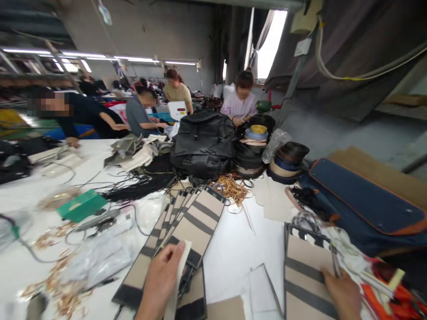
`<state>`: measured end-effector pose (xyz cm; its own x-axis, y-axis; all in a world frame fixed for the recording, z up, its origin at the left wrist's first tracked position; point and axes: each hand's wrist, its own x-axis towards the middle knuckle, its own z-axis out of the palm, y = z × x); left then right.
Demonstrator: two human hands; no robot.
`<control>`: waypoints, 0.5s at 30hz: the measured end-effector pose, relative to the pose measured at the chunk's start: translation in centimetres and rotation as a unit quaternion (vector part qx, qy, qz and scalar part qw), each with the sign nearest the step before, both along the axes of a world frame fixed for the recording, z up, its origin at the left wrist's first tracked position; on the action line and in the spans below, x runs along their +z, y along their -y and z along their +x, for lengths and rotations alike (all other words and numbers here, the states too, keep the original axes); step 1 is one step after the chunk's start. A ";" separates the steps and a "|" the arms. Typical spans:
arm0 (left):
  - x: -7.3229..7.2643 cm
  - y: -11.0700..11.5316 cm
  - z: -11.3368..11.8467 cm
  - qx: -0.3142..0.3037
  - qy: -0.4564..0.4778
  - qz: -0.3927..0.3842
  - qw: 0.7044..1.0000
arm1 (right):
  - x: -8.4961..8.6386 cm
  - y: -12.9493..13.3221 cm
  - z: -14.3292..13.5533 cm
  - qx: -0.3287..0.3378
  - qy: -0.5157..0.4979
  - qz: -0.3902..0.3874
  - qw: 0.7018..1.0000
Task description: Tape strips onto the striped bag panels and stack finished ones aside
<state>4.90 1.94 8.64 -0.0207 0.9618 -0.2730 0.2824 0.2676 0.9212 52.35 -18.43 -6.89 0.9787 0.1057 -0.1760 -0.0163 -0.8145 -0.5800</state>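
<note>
Beige striped panels (195, 222) under left hand (160, 280), fingers (175, 251) pinching top piece

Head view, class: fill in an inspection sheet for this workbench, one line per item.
Surface: white table, crowded.
Job's things: fanned striped panels; pale strip; striped piece.
Clutter: black bag, tape spools, gold hardware, green box, navy panel.
Hands: left hand pinches the pale strip; right hand grips the striped piece.
Cables: black cords.
Surroundings: several seated workers behind.
</note>
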 end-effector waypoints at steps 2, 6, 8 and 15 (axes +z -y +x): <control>0.1 0.3 0.3 0.000 -0.023 0.049 0.999 | 1.3 -2.2 -2.5 0.055 0.071 0.031 0.996; -0.7 1.1 1.5 0.002 -0.045 0.075 0.996 | 7.0 -8.3 -14.4 0.279 -0.165 0.239 0.915; -1.2 1.5 2.2 -0.005 -0.048 0.075 0.996 | 9.5 -11.1 -21.6 0.398 -0.317 0.319 0.800; -1.6 1.6 1.3 -0.053 -0.017 0.066 0.996 | 12.7 -17.0 -31.7 0.455 -0.424 0.389 0.680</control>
